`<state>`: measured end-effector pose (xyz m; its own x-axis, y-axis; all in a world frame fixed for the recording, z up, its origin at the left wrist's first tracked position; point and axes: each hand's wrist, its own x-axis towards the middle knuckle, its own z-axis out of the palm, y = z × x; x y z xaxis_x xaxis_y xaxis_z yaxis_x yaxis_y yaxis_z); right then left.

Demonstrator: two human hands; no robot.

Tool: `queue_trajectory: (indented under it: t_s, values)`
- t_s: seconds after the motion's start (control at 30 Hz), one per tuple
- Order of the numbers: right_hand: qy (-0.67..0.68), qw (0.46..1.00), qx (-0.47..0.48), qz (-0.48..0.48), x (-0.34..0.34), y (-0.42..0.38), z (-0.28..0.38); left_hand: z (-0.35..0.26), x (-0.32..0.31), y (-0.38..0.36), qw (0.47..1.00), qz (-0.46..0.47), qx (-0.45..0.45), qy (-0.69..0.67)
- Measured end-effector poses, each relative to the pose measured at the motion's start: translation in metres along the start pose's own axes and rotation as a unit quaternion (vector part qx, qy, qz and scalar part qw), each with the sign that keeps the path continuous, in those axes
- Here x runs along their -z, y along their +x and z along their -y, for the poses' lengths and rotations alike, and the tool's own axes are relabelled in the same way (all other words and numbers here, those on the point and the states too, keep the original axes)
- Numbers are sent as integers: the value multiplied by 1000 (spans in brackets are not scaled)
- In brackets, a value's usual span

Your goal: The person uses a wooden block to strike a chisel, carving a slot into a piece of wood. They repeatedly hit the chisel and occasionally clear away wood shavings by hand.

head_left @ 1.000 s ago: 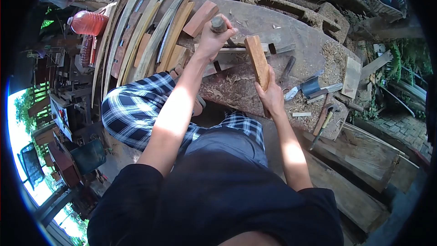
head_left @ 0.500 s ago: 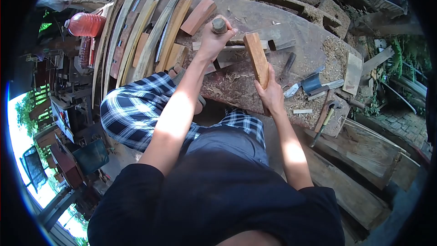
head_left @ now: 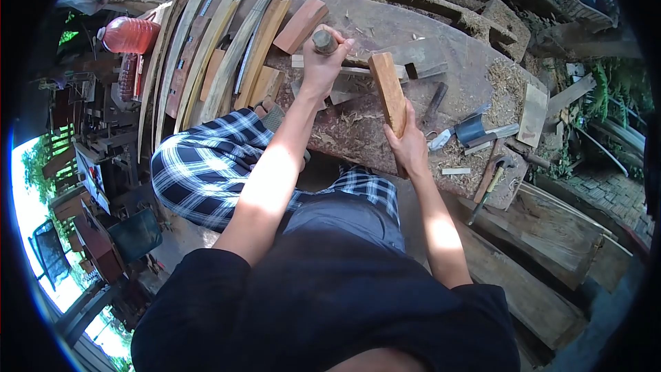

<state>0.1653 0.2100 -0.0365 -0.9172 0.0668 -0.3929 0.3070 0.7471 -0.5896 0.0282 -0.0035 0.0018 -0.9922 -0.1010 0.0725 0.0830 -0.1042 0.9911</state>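
My left hand (head_left: 321,74) is closed around an upright chisel (head_left: 324,42). Its round wooden handle end faces me, and the blade is hidden below the fist. Beneath that hand lies a pale wooden piece (head_left: 357,71) with dark gaps along it, partly covered by the hand and the block. To the right, my right hand (head_left: 409,146) grips the lower part of a rectangular wooden block (head_left: 388,86). The block's upper end is held over the pale piece, apart from the chisel handle.
Shavings litter the workbench (head_left: 475,48). Long wooden strips (head_left: 261,48) and a reddish block (head_left: 301,24) lie at left. A dark-handled tool (head_left: 436,99), a dark curved piece (head_left: 470,129) and a hammer (head_left: 497,169) lie at right. A red bottle (head_left: 131,35) stands far left.
My left hand and the chisel have shifted slightly left and down in view. The right hand and wooden block have hardly moved.
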Motion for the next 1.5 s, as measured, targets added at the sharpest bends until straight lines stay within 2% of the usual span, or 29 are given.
queue_trajectory:
  t_s: [0.13, 0.3, 0.37, 0.47, 0.5, 0.53, 0.6, 0.67, 0.7, 0.73, 0.8, 0.83, 0.9, 0.93, 1.0, 1.03, 1.07, 1.13, 1.33, 1.5]
  values:
    - [4, 1000, -4, 5, 1, -2, 2, 8, -2, 4, 1000, -1, -5, 4]
    - [23, 1000, 4, 14, 12, 6, 4, 15, -1, 7, 993, 77, -8, 91]
    - [140, 989, 46, 7, 23, 19, 6, 25, -1, 1, 992, 71, -16, 107]
    - [194, 978, 82, -9, 97, 12, 85, 25, -10, -8, 990, 64, -18, 122]
    - [235, 963, 133, -23, 117, 7, 109, 22, -12, -10, 991, 63, -20, 116]
    - [235, 963, 132, -25, 128, 7, 123, 20, -13, -8, 992, 59, -27, 111]
    - [224, 908, 324, -146, 137, 10, 142, 26, -11, -3, 991, 51, -21, 118]
    - [224, 907, 341, -106, 135, 9, 149, 35, -10, -1, 996, 64, -20, 52]
    - [181, 942, 278, -44, 130, 5, 147, 40, -8, -1, 996, 72, 12, 46]
    - [75, 967, 243, -14, 124, 6, 142, 38, -10, -1, 996, 71, 10, 45]
    - [-25, 971, 234, 39, 108, 13, 122, 32, -12, -5, 984, 62, -71, 150]
    - [-28, 970, 240, 37, 103, 15, 116, 26, -16, -8, 988, 44, -44, 142]
    - [176, 970, 167, 7, 88, 7, 104, 21, -12, -10, 993, 41, -5, 108]
    - [176, 971, 163, 10, 81, 8, 95, 15, -10, -9, 996, 40, 27, 72]
    - [160, 984, 77, -23, 69, 12, 71, 7, -13, -10, 999, 23, 11, 37]
    - [112, 993, 37, -12, 56, 16, 51, 4, -11, -10, 1000, 6, 13, 10]
    - [113, 993, 35, -12, 44, 16, 34, 1, -9, -10, 1000, -12, 13, -16]
    - [48, 998, -4, 39, 27, 13, 13, -4, -7, -9, 1000, -9, 2, -18]
    - [23, 999, -10, 21, 14, 1, 8, 2, -10, -7, 1000, 25, 6, 7]
    - [31, 999, 0, 19, 16, 0, 8, 8, -15, -8, 997, 10, -55, 61]
